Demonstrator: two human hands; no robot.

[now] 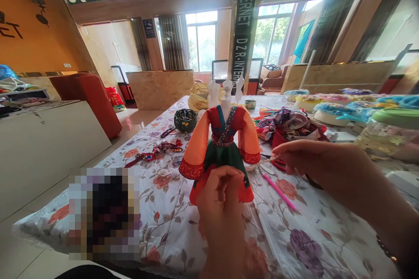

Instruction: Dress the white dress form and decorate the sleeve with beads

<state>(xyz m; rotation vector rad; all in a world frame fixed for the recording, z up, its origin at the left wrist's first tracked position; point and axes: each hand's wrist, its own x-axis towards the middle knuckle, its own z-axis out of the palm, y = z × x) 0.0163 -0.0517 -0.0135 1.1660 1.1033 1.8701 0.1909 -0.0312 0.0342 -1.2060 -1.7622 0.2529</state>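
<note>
A small dress [227,128] with a red and teal crossed top, orange sleeves and a green and red skirt stands upright on a white mannequin [225,108]. My left hand [222,196] is in front of the skirt, its fingers pinched together; what they hold, if anything, is hidden. To the right of the dress, my right hand [297,157] is closed with its fingertips together near the right sleeve cuff. A thin pale thing shows at those fingertips, too small to name. Below that hand, a pink pen-like stick [279,192] lies on the flowered tablecloth [176,222].
Behind the dress are more white mannequins [214,91] and a dark woven basket [185,120]. Fabric scraps [288,124] are heaped at right, near a green-lidded jar [389,133]. Patterned strips [160,150] lie at left. A blurred-out object [104,213] is at the table's front left.
</note>
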